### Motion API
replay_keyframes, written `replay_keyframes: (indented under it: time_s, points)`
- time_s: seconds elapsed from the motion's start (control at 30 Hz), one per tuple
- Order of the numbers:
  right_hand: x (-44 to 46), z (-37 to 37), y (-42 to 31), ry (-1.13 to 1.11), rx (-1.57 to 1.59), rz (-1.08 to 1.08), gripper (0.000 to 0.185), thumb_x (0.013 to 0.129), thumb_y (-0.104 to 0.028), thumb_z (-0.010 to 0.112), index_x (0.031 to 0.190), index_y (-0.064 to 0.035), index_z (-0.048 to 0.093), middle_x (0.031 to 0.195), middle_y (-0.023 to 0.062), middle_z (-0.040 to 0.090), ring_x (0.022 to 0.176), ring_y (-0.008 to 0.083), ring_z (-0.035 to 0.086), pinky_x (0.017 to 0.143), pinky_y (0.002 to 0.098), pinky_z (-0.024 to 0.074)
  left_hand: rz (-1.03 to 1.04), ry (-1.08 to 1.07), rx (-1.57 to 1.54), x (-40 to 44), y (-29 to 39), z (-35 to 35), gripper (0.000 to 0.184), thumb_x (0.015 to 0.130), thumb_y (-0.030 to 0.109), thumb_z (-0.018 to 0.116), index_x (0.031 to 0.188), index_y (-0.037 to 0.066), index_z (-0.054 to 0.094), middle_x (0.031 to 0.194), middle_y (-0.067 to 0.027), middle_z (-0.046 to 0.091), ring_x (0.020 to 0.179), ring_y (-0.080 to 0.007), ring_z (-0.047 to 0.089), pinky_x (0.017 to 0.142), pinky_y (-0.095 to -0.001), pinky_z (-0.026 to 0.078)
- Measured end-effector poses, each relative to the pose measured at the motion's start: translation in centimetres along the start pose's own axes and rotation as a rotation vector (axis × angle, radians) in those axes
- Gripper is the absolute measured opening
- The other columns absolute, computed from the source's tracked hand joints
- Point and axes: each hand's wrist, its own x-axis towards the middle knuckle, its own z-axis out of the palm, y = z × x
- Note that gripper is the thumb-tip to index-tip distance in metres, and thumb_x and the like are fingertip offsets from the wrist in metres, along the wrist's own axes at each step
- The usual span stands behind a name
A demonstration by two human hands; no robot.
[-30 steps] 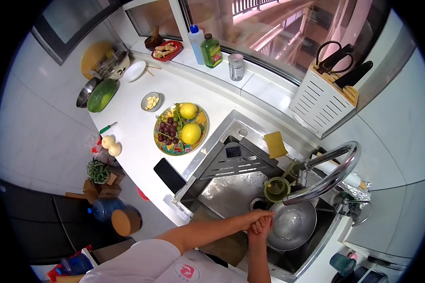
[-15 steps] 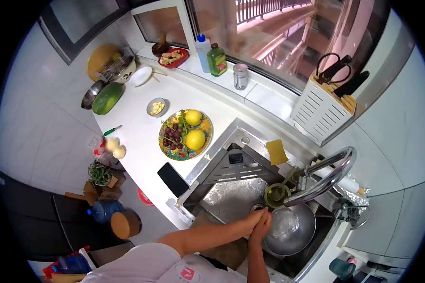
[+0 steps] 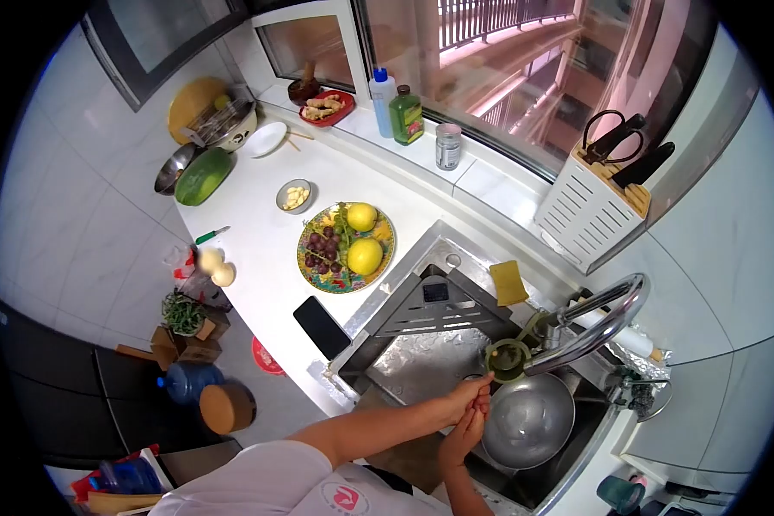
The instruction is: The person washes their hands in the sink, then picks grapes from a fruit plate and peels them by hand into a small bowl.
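Note:
My left hand [image 3: 466, 401] and my right hand [image 3: 463, 432] meet over the near part of the steel sink [image 3: 421, 361]. Their curled fingers press against each other, and whether anything small lies between them is hidden. Just right of my hands, a round metal bowl [image 3: 529, 421] sits in the sink. A green strainer-like cup [image 3: 507, 358] is right behind my fingertips, under the curved chrome faucet [image 3: 606, 322]. No water stream is clearly visible from the spout.
Left of the sink are a black phone [image 3: 322, 328] and a patterned plate [image 3: 308, 277] with grapes and yellow fruits. A yellow cloth [image 3: 509, 284] lies on the back rim. A knife block [image 3: 589, 206] stands behind, bottles [image 3: 406, 118] on the sill. A small knife [image 3: 211, 235] lies near the counter edge.
My hands have shifted from a tight overlapping clasp to fingers meeting at the tips, slightly lower and left of the bowl. Bright streaks in the bowl have faded. The view has moved slightly.

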Motion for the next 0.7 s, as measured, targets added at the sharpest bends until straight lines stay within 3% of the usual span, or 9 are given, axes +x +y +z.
replay_keyframes:
  time_s: [0.1,0.23,0.27,0.33,0.4,0.43,0.47,0.6,0.7]
  points:
    - [0.0,-0.8,1.0,-0.035,-0.118,-0.240,0.028,0.096,-0.012,0.044,0.115,0.0087,0.051,0.102,0.0248,0.056,0.091,0.0361,0.054,0.078,0.0421,0.0414,-0.018,0.041,-0.034,-0.1,-0.2,0.1,0.050,0.092,0.049,0.052,0.058,0.016,0.035,0.049,0.0007,0.034,0.046,-0.0183,0.040,0.053,-0.0393,0.042]
    - [1.4,-2.6,2.2,-0.257,-0.265,-0.443,0.044,0.090,-0.019,0.052,0.124,0.0080,0.044,0.118,0.0267,0.051,0.107,0.0412,0.048,0.089,0.0462,0.0383,0.004,0.112,-0.003,-0.9,-0.6,1.4,0.054,0.094,0.051,0.048,0.055,0.017,0.031,0.049,0.0001,0.031,0.048,-0.0175,0.034,0.054,-0.0355,0.037]
    - [1.9,-3.1,1.7,-0.386,-0.281,-0.505,0.054,0.086,-0.023,0.058,0.129,0.0064,0.042,0.125,0.0260,0.048,0.116,0.0410,0.045,0.095,0.0469,0.0362,0.043,0.133,-0.043,0.5,-1.4,0.1,0.053,0.094,0.052,0.047,0.057,0.015,0.037,0.052,-0.0031,0.037,0.049,-0.0202,0.039,0.056,-0.0367,0.040]
    - [2.2,-4.2,1.8,-0.383,-0.381,-0.622,0.060,0.083,-0.026,0.061,0.130,0.0054,0.041,0.126,0.0249,0.047,0.116,0.0415,0.043,0.097,0.0474,0.0341,0.087,0.153,-0.080,0.0,-1.7,0.3,0.054,0.094,0.053,0.046,0.058,0.012,0.044,0.055,-0.0064,0.043,0.051,-0.0229,0.043,0.057,-0.0380,0.043]
    - [2.9,-4.4,1.5,-0.374,-0.480,-0.738,0.066,0.079,-0.028,0.064,0.130,0.0045,0.040,0.127,0.0238,0.046,0.117,0.0421,0.042,0.098,0.0478,0.0321,0.045,0.277,-0.243,-0.8,-2.3,0.9,0.060,0.092,0.059,0.043,0.073,0.005,0.057,0.075,-0.0150,0.058,0.070,-0.0282,0.057,0.071,-0.0407,0.049]
    - [3.3,-4.4,1.0,-0.346,-0.572,-0.803,0.062,0.077,-0.026,0.065,0.127,0.0035,0.043,0.123,0.0213,0.049,0.113,0.0404,0.045,0.095,0.0481,0.0337,0.044,0.276,-0.240,-0.7,-2.7,0.3,0.060,0.092,0.059,0.043,0.073,0.005,0.057,0.075,-0.0150,0.058,0.070,-0.0282,0.057,0.071,-0.0407,0.049]
    - [3.7,-4.4,0.8,-0.318,-0.666,-0.870,0.059,0.076,-0.025,0.066,0.124,0.0025,0.046,0.119,0.0189,0.052,0.108,0.0387,0.048,0.092,0.0484,0.0354,0.016,0.273,-0.187,-0.3,-3.3,-0.7,0.067,0.088,0.066,0.042,0.085,0.002,0.061,0.087,-0.0175,0.062,0.083,-0.0304,0.059,0.080,-0.0412,0.047]
    - [2.8,-4.2,2.1,-0.291,-0.649,-0.721,0.045,0.073,-0.022,0.068,0.110,-0.0007,0.053,0.104,0.0148,0.057,0.093,0.0348,0.054,0.078,0.0469,0.0406,0.013,0.402,0.054,-1.4,-4.6,-0.2,0.086,0.082,0.077,0.037,0.110,-0.001,0.061,0.115,-0.0176,0.061,0.112,-0.0311,0.053,0.100,-0.0412,0.037]
    - [2.8,-4.5,1.0,-0.532,-0.817,-0.492,0.033,0.073,-0.021,0.067,0.099,-0.0044,0.056,0.091,0.0128,0.057,0.080,0.0321,0.057,0.067,0.0450,0.0429,-0.022,0.385,0.325,-0.8,-5.1,-1.2,0.092,0.082,0.078,0.034,0.128,0.000,0.051,0.132,-0.0161,0.049,0.124,-0.0304,0.042,0.107,-0.0372,0.028]
